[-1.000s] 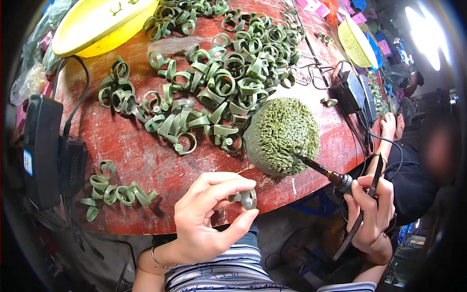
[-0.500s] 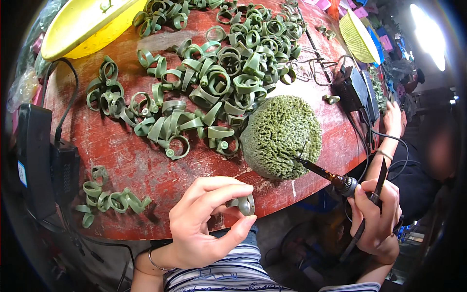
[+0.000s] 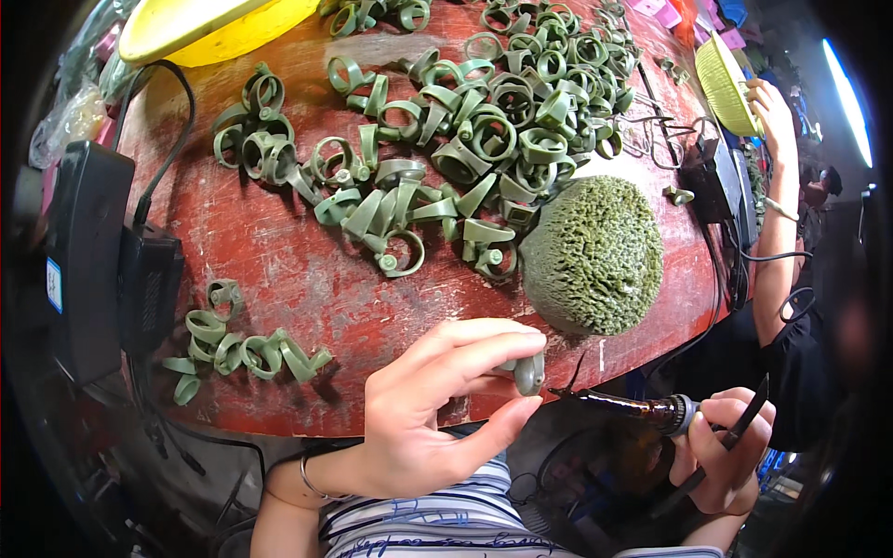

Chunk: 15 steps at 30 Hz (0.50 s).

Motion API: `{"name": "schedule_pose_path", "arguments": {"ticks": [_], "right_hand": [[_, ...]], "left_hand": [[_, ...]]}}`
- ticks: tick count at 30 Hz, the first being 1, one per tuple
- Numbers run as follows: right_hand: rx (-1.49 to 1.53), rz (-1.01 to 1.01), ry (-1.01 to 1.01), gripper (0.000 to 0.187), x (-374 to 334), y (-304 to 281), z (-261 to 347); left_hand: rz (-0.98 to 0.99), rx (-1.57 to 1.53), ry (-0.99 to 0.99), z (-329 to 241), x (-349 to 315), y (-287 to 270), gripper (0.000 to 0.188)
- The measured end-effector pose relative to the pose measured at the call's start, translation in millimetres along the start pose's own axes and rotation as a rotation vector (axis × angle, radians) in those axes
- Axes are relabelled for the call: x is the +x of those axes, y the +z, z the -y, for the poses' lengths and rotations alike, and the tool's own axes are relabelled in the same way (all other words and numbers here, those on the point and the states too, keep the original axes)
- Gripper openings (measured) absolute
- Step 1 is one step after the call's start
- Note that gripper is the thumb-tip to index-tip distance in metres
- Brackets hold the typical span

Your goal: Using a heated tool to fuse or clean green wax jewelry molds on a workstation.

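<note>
My left hand (image 3: 423, 409) pinches a small green wax ring (image 3: 530, 373) between thumb and fingers, above the table's near edge. In my right hand (image 3: 721, 456) is a heated wax pen (image 3: 633, 409) with an amber-brown barrel and a thin bent tip. Its tip points left, close beside the ring; whether they touch I cannot tell. A slim dark pointed tool (image 3: 749, 414) is also tucked between the right fingers. Just beyond the hands sits a round, pitted lump of green wax (image 3: 600, 260).
Many green rings (image 3: 484, 130) lie heaped on the worn red table (image 3: 279, 409), with a smaller cluster (image 3: 246, 349) at left. Black power boxes (image 3: 88, 260) with cords stand at both sides. A yellow basin (image 3: 214, 33) is far left. Another person's hand (image 3: 772, 116) touches a green basket (image 3: 727, 88).
The wax pen's tip has left the green lump and come down beside the ring. My view has shifted, so the table stuff appears further right. The other person's hand has reached the basket.
</note>
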State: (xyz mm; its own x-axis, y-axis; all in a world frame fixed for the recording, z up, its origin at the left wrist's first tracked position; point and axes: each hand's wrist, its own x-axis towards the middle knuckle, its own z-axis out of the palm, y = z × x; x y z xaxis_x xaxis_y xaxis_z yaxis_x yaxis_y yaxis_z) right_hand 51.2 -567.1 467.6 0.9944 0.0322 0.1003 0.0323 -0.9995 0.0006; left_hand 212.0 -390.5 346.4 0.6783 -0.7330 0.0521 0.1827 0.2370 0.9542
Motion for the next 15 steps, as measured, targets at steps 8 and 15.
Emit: {"name": "schedule_pose_path", "arguments": {"ticks": [8,15], "right_hand": [[0.01,0.008,-0.03,0.03,7.1,3.0,2.5],[0.018,0.026,-0.037,0.03,3.5,3.6,0.2]], "left_hand": [[-0.037,-0.003,0.046,3.3,0.5,1.5,0.042],[-0.04,0.005,0.031,2.7,-0.1,1.8,0.043]]}}
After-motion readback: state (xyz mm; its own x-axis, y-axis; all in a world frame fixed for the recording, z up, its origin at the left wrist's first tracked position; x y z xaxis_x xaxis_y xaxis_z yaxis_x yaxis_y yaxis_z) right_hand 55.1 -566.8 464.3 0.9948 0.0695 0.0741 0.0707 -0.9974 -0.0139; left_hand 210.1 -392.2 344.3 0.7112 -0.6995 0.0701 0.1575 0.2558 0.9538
